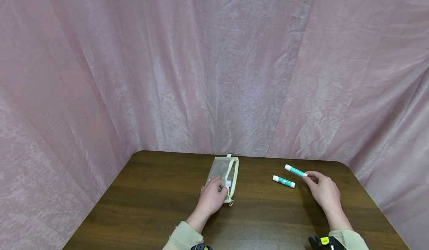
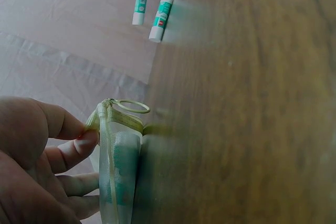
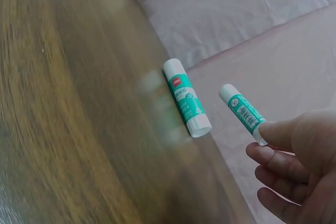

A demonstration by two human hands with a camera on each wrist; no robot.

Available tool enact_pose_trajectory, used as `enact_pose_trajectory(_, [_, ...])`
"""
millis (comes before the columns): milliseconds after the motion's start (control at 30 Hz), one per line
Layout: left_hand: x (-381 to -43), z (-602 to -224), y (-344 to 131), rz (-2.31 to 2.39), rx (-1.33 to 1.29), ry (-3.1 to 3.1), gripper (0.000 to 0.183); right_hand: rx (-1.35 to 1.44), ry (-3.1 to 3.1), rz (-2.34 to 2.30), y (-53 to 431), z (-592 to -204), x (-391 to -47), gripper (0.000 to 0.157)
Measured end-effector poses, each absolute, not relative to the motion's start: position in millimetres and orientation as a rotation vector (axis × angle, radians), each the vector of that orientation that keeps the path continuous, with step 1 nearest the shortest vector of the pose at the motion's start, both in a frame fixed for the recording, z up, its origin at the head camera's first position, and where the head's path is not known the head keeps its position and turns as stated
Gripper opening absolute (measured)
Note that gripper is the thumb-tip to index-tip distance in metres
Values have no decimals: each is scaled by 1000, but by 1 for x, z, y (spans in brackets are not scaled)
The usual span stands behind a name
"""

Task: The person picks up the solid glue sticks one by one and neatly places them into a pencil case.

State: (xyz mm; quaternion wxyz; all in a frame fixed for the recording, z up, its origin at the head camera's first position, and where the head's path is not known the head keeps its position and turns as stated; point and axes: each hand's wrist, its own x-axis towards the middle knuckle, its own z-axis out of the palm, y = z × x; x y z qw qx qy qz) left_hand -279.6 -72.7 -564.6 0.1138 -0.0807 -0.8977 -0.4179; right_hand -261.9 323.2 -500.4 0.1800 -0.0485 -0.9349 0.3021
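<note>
My right hand (image 1: 324, 190) pinches the end of a green-and-white glue stick (image 3: 244, 113) between thumb and fingers, raised above the table. A second glue stick (image 1: 283, 181) lies on the tabletop just left of it. On the left, my left hand (image 1: 213, 196) pinches the pale yellow edge of a translucent mesh zipper pouch (image 1: 219, 164), seen closely in the left wrist view. Through the pouch's mesh shows a green-and-white item (image 2: 125, 166), partly blurred. A ring-shaped zipper pull (image 2: 131, 106) hangs at the pouch's near end.
The dark brown wooden table (image 1: 161, 183) has rounded far corners. Pink velvety curtains (image 1: 214, 67) hang right behind it and at both sides. The pouch and the loose glue stick lie apart, with bare wood between them.
</note>
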Motion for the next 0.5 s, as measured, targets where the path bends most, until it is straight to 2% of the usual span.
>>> enact_pose_trajectory(500, [-280,-563,-72,-1213,-243,-2637,20,-93,-2669,873,307,-489,-261,29])
